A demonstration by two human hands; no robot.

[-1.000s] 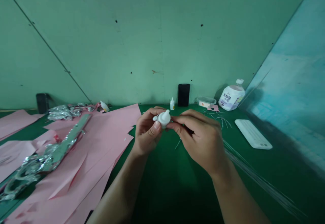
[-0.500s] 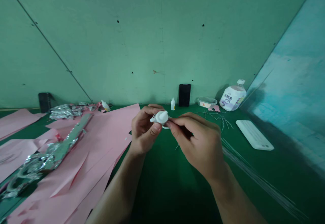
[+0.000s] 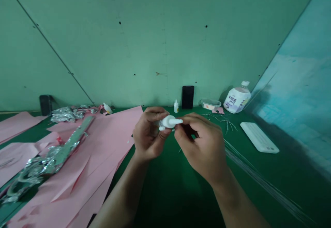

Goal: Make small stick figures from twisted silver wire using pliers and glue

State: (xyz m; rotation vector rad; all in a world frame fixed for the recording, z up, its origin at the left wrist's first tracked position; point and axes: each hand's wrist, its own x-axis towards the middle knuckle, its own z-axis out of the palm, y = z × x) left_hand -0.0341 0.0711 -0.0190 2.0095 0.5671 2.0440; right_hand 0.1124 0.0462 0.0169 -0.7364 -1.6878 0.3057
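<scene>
Near the middle of the frame, the left hand (image 3: 147, 135) is gripping the nozzle-tipped squeeze bottle (image 3: 169, 121), its fingers and thumb wrapped around the body with no slack. The bottle is lying nearly sideways in that grip, its nozzle pointing right. If the thumb were squeezing too hard, liquid could be running out onto the skin; a looser hold could be letting the smooth plastic roll away. Just right of it, the right hand (image 3: 203, 145) is bringing thumb and forefinger nearly together by the nozzle tip; I cannot tell whether they are pinching anything. Drips from there could be spotting the surface (image 3: 176, 193) below.

Across the left of the frame, flat pink paper sheets (image 3: 95, 166) are overlapping, some edges creasing upward, with crinkled, glinting silver foil (image 3: 66, 114) heaping behind. At centre back, a small dropper bottle (image 3: 176, 106) is standing upright beside a glossy black phone (image 3: 188, 97). Farther right, a clear plastic tub (image 3: 210, 103) is sitting near a squarish, white-capped drink bottle (image 3: 237, 99); thin pale wires (image 3: 261, 179) are trailing to the lower right, below a smooth white rectangular block (image 3: 259, 137).
</scene>
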